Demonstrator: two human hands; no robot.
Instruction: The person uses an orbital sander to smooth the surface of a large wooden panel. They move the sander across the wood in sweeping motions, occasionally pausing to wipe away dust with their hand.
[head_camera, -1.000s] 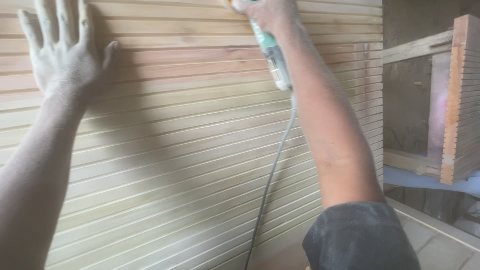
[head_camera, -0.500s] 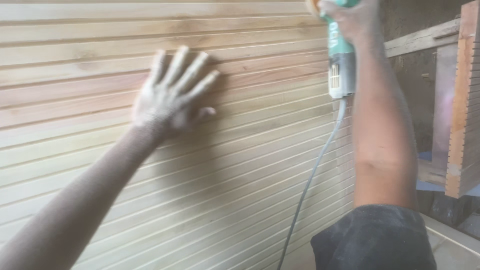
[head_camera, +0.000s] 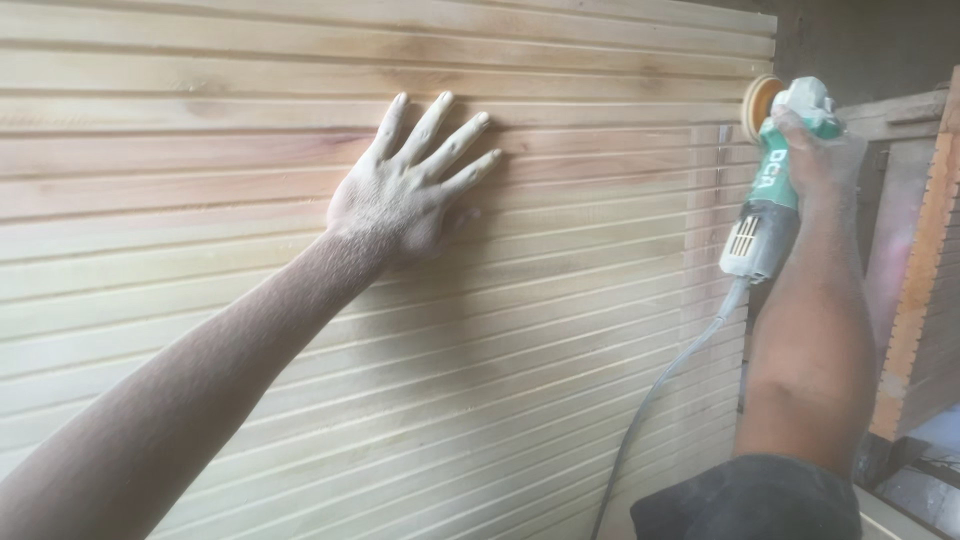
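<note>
The slatted wooden panel (head_camera: 300, 330) fills most of the view, standing upright, its pale boards running across in stepped rows up to the right edge. It looks broad, rigid and heavy, the kind of piece that stays put under pressure; its dusty, planed face would likely be slick under a palm, so the grooves between slats give the surer purchase.

The left hand (head_camera: 405, 195) lies flat and open against the upper middle of the panel, fingers spread, holding nothing, coated in pale dust.

The right hand (head_camera: 815, 150) is wrapped around the neck of a corded angle grinder (head_camera: 772, 190), green and grey, held upright just off the panel's right edge. Its sanding disc (head_camera: 762, 100) is at the top, facing the wood at the edge. The tool looks compact but dense and stiff, best gripped on the body below the head, as it is here, well clear of the disc. Its grey cord (head_camera: 655, 400) hangs down across the lower slats.

Compared with half a second ago, the left hand has shifted a little right and up, and the grinder has come lower into view, now fully visible beside the panel's edge rather than cut off at the top.
</note>
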